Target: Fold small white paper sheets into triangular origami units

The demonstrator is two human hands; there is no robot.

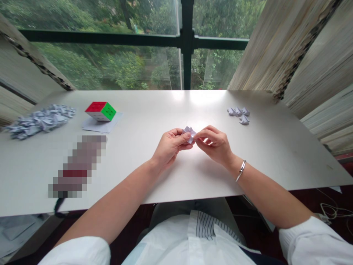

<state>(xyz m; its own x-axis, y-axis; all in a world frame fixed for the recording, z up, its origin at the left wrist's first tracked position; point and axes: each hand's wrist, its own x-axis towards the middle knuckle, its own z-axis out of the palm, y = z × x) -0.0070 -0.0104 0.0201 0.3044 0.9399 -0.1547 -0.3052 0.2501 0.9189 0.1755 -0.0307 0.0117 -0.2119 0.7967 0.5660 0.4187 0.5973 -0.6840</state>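
Note:
My left hand and my right hand meet above the middle of the white table. Both pinch one small folded piece of pale paper between thumb and fingers. The paper is held just above the tabletop, and parts of it are hidden by my fingertips. A silver bracelet sits on my right wrist.
A few small folded paper pieces lie at the back right. A heap of similar folded pieces lies at the far left. A colourful puzzle cube rests on a white sheet. A blurred-out object lies front left. A window is behind the table.

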